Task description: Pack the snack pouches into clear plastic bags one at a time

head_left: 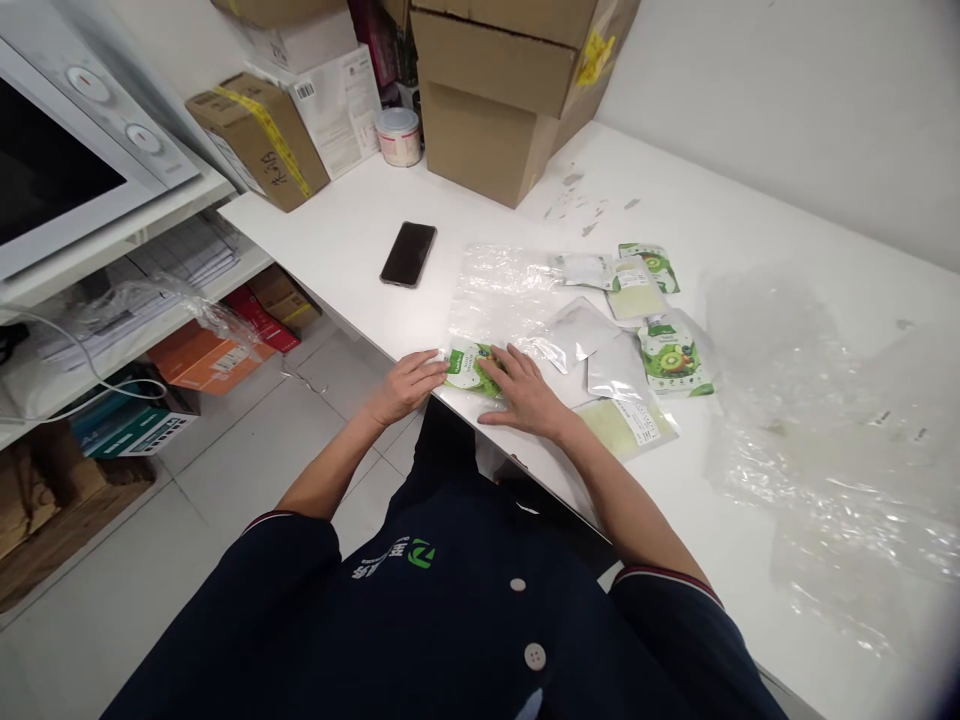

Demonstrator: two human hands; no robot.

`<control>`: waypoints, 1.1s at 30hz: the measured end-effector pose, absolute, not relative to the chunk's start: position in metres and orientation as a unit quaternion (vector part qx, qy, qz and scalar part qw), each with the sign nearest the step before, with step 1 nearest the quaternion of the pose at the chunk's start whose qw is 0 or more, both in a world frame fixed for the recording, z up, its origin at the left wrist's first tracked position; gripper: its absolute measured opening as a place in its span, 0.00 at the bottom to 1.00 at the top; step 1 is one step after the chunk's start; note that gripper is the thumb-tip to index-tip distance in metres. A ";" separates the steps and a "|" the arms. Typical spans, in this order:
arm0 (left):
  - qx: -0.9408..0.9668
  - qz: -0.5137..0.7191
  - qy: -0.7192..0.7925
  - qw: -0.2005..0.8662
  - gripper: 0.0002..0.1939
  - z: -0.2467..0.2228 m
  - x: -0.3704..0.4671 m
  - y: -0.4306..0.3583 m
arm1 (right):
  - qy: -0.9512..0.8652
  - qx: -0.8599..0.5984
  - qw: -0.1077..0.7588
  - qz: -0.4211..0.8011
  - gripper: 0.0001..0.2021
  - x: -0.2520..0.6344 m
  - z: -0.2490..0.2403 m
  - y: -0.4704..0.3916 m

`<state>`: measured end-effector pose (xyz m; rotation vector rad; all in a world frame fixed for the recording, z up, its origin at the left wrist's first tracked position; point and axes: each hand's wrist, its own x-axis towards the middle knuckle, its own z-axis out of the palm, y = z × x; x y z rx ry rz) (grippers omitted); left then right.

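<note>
A green-and-white printed pouch (463, 368) lies at the near edge of the table, apparently inside the end of a clear plastic bag (499, 285) stretched out behind it. My left hand (412, 385) has its fingers together at the pouch's left edge, gripping it there. Over the right part of the pouch, my right hand (529, 395) rests with fingers spread and fingertips touching it. Just right of that hand are silver pouches (619, 370), another green pouch with a kiwi picture (671, 355) and a pale green flat packet (611, 425).
Crumpled clear plastic bags (832, 430) cover the table's right side. A black phone (409, 254) lies at the left. Behind stand a large cardboard box (487, 130), a tin (398, 138) and a taped carton (259, 140). A microwave (82, 130) sits on the left shelf.
</note>
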<state>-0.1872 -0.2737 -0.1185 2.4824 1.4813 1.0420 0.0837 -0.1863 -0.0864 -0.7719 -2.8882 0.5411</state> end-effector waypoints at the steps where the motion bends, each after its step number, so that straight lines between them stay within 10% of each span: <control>1: 0.806 0.342 0.482 0.035 0.07 -0.115 -0.187 -0.275 | -0.950 -0.248 0.050 0.185 0.43 0.092 -0.084 -0.188; 17: 0.485 0.487 0.722 0.078 0.13 -0.100 -0.171 -0.222 | -0.808 -0.390 0.174 0.406 0.14 0.053 -0.061 -0.110; 25: 0.498 0.263 0.823 0.075 0.09 -0.096 -0.173 -0.186 | -0.870 -0.453 0.158 0.113 0.18 0.037 -0.078 -0.123; 33: 0.534 0.265 0.789 0.148 0.18 -0.108 -0.201 -0.156 | -0.944 -0.259 0.086 0.185 0.33 0.069 -0.089 -0.142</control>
